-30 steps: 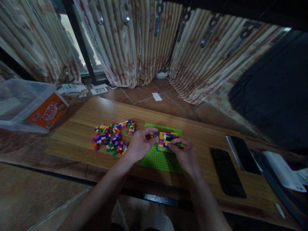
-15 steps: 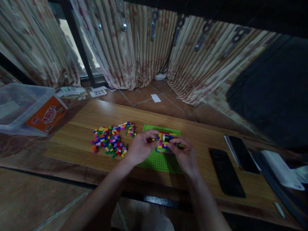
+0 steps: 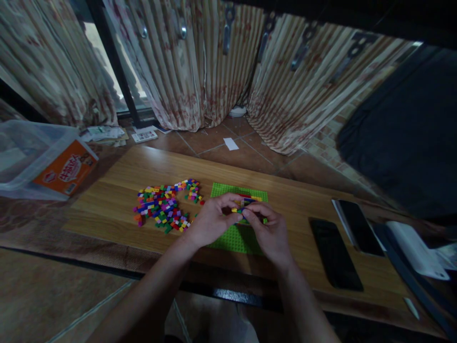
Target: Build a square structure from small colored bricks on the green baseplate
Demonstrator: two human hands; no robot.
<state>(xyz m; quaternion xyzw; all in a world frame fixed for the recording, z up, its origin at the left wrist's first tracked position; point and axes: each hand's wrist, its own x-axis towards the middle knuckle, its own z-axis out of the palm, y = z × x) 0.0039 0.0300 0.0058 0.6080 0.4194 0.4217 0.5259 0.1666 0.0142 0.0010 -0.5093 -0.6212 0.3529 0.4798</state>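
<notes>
My left hand (image 3: 216, 216) and my right hand (image 3: 269, 228) meet over the green baseplate (image 3: 232, 242), fingertips almost touching. Between the left thumb and fingers are small toy bricks (image 3: 235, 210), yellow and dark ones. The right thumb and forefinger pinch at the same spot, against a small dark brick whose outline is mostly hidden. Behind the fingers a structure of colored bricks (image 3: 255, 198) stands on the baseplate, largely covered by my hands. To the left, a heap of loose bricks (image 3: 162, 205) in many colors lies on the wooden board (image 3: 117, 190).
A clear plastic bin (image 3: 32, 138) with an orange label stands at the far left. On the right lie a black phone-like slab (image 3: 335, 255), another dark phone (image 3: 360, 228) and a small pale stick (image 3: 412, 308). Patterned curtains (image 3: 171, 66) hang behind.
My right hand has moved left, away from the right part of the brick structure, to meet the left hand. The left hand has shifted slightly right, and both now cover more of the structure.
</notes>
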